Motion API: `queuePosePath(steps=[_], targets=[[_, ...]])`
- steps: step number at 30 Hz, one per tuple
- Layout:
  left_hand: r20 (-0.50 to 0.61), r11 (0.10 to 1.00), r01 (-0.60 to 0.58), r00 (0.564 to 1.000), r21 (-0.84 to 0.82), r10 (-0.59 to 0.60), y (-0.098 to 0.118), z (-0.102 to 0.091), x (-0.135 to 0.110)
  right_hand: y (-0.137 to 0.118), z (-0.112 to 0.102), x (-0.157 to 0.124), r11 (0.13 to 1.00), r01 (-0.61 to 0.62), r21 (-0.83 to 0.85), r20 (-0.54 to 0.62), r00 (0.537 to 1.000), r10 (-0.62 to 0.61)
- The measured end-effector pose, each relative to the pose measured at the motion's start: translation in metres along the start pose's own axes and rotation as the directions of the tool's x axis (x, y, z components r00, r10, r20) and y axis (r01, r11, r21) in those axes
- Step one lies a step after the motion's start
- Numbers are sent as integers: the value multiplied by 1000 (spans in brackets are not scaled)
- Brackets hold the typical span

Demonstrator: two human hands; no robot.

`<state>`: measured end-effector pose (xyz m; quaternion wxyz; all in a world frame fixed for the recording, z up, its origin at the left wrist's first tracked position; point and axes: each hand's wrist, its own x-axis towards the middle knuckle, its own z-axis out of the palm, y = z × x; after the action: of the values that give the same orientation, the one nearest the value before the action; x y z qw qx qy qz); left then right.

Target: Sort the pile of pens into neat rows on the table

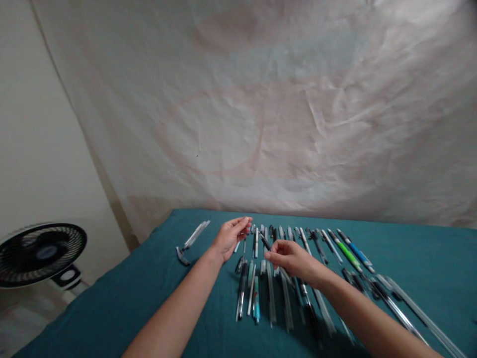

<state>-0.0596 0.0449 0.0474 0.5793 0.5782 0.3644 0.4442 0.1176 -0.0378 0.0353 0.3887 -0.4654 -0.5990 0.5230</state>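
Many pens (276, 293) lie in rows on a teal cloth (122, 303). My right hand (290, 259) hovers over the middle of the rows, its fingers pinched on a dark pen (265, 241) that points up and away to the left. My left hand (231, 237) is raised just left of the rows, palm turned inward and fingers loosely curled; whether the fingertips touch anything is not clear. A green pen (346, 252) and a blue pen (358, 252) lie further right.
Two white pens (196, 234) lie apart at the left of the cloth, with a small dark piece (182, 256) beside them. A black and white fan (39, 254) stands on the floor at the left. A creased white sheet (283, 114) hangs behind the table.
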Motion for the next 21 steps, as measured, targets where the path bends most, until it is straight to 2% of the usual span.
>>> queuePosePath(steps=[2,3,5,9,14,17,21], targets=[[-72,945,-18,996,327,44,-6,-13,8,0,0,0,1000,-5,-1,2,1000,5],[-116,862,0,991,507,68,-11,-20,13,0,0,0,1000,-7,-1,2,1000,7],[-172,774,49,982,631,78,-20,-32,23,0,-1,1,1000,-9,0,-2,1000,9],[-258,644,163,964,748,56,-35,-43,41,0,-2,1,1000,-3,4,-3,1000,3],[-348,480,287,936,829,42,-44,-38,46,-1,-5,-1,1000,11,27,-8,1000,-10],[-353,414,310,935,856,29,-47,-35,42,-2,-5,-1,1000,18,17,-10,1000,-18],[-307,363,296,951,883,-30,-50,-34,38,-2,-5,0,1000,21,7,9,1000,-21]])
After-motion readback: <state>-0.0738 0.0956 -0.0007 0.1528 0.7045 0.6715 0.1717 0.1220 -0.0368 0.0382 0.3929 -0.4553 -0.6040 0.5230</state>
